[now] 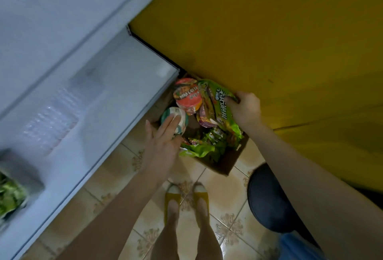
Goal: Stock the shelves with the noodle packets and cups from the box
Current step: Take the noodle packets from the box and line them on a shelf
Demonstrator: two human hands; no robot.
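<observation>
A brown cardboard box (226, 165) sits on the tiled floor against a yellow wall, holding noodle cups and packets. My right hand (245, 107) grips the top edge of a green noodle packet (222, 110) at the box's right side. My left hand (162, 141) reaches in with straight fingers, its fingertips touching the lid of a green-and-white cup (182, 122). A red-lidded cup (187, 95) lies behind it, and a purple-lidded cup (204, 117) beside it. More green packets (199, 146) fill the box's near side.
White shelves (87, 85) run along the left; a clear plastic pack (51, 121) lies on the lower one and a green packet (10, 196) at its near left end. A dark round stool (267, 199) stands at the right. My feet in yellow shoes (186, 199) stand before the box.
</observation>
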